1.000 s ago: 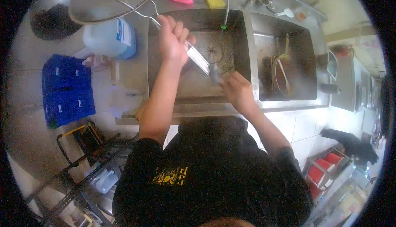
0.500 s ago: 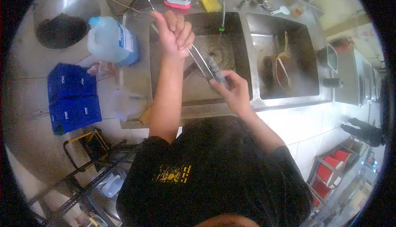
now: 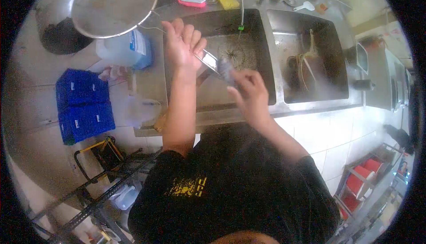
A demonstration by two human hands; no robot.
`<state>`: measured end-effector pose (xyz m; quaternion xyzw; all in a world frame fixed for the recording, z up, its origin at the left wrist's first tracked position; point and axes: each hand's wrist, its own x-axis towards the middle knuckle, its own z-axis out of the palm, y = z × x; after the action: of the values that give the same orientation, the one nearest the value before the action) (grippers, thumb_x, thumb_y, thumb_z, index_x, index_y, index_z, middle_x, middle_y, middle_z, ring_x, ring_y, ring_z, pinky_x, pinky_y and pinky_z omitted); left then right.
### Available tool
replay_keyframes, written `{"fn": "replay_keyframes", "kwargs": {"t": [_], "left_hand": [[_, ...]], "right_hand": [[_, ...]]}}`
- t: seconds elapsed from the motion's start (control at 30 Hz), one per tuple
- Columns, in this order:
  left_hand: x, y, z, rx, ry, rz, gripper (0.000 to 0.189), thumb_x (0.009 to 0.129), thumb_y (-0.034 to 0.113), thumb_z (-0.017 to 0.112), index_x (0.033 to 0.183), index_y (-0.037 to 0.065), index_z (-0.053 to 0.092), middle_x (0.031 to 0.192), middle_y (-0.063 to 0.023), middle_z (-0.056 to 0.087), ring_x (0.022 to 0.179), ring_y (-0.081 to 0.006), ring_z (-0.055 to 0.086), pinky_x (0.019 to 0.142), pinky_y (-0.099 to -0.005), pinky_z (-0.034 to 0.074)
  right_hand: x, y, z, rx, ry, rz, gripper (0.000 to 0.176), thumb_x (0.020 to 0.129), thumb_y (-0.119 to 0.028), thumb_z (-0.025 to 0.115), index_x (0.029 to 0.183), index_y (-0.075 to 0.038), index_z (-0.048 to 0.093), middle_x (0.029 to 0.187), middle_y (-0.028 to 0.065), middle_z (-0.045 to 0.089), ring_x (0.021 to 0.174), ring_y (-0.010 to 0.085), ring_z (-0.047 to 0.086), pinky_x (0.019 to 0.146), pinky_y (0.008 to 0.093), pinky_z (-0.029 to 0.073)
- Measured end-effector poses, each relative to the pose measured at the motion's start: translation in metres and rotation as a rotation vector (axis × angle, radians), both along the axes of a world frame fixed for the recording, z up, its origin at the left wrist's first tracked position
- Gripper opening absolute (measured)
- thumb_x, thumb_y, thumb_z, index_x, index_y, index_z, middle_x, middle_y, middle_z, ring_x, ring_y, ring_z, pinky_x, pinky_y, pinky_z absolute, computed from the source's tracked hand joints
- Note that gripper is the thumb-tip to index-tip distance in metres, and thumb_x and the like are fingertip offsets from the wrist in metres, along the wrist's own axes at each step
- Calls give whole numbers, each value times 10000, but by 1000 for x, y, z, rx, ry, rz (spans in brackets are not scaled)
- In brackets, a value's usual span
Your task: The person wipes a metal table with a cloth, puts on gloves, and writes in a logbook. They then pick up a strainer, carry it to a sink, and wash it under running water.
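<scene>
My left hand (image 3: 183, 44) is closed around the wire handle of a large round mesh strainer (image 3: 117, 7). The strainer's rim tilts up at the upper left, over the counter. Past my fist, the metal handle end (image 3: 207, 59) points down and right above the left sink basin (image 3: 208, 100). My right hand (image 3: 252, 94) has a grey scrubbing pad (image 3: 226, 70), perhaps steel wool, at that handle end. Motion blurs the pad, and the fingers partly hide it.
A thin faucet pipe (image 3: 242, 4) with a green tip hangs over the left basin. Pans (image 3: 310, 69) lie in the right basin. A yellow sponge (image 3: 227, 1) and pink-edged brush (image 3: 192, 1) sit behind. A jug of blue liquid (image 3: 126, 49) and blue crates (image 3: 84, 106) are leftward.
The strainer has swung so its round mesh face now shows at the upper left. My right hand and the pad have shifted slightly along the handle end.
</scene>
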<state>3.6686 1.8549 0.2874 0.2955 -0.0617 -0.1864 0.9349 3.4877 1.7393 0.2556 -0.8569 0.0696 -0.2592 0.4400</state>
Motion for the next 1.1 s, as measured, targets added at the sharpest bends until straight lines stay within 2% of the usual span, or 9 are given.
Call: {"fn": "replay_keyframes", "kwargs": {"t": [0.2,0.3,0.43,0.53,0.67,0.8,0.93,1.0,1.1], "left_hand": [[-17,-8,3,-58,34,-36,500,930,600,422,656,193,333,473,58,238,387,-70,193,334,-234,180],[-24,-15,6,-21,13,-54,510,907,621,448,652,196,328,472,57,236,390,-68,189,339,-231,189],[-19,-4,15,-67,28,-41,515,894,629,466,649,199,323,473,64,230,393,-71,186,357,-228,206],[-11,0,14,-103,-5,-29,503,913,604,454,655,190,332,477,61,229,397,-71,197,358,-232,212],[-23,-13,15,-37,120,-15,502,935,587,431,654,184,332,473,56,223,397,-72,201,361,-230,216],[-18,-9,6,-66,105,21,490,953,563,424,654,187,326,483,60,202,414,-73,182,371,-231,207],[-20,-16,10,-55,100,46,495,949,561,439,650,188,311,486,66,198,413,-75,172,365,-244,186],[-13,-2,16,-108,71,47,500,937,565,463,647,189,307,489,68,196,420,-74,167,369,-248,173],[-21,-17,18,-59,18,2,488,925,560,496,656,191,321,485,71,196,411,-69,172,369,-243,178]], "right_hand": [[-7,-14,-16,-186,-44,4,271,755,-29,721,1020,-78,695,899,115,624,793,297,614,714,373,520],[19,-11,-16,-125,-151,25,226,742,-25,725,960,-80,700,858,103,639,765,286,615,680,368,520],[30,-8,16,-190,-226,60,150,727,-28,734,868,-46,688,860,114,646,780,287,636,668,368,527],[21,-31,-31,-156,-61,55,150,727,-24,730,869,-44,686,846,118,642,766,291,631,668,369,523],[49,-15,24,-253,-202,95,148,722,-9,726,862,-40,689,847,126,648,783,293,646,682,369,532],[27,-24,-14,-174,-112,136,169,721,-37,740,881,-48,685,859,116,653,781,298,635,680,364,529],[43,-16,25,-245,-181,115,163,706,-52,761,852,-41,689,860,120,661,805,287,656,709,352,546],[29,-20,0,-238,-129,123,155,715,-53,755,854,-38,688,864,123,658,782,287,651,685,353,539],[40,-16,13,-175,-156,141,149,713,-28,750,848,-37,687,855,116,659,779,279,653,679,343,539]]}}
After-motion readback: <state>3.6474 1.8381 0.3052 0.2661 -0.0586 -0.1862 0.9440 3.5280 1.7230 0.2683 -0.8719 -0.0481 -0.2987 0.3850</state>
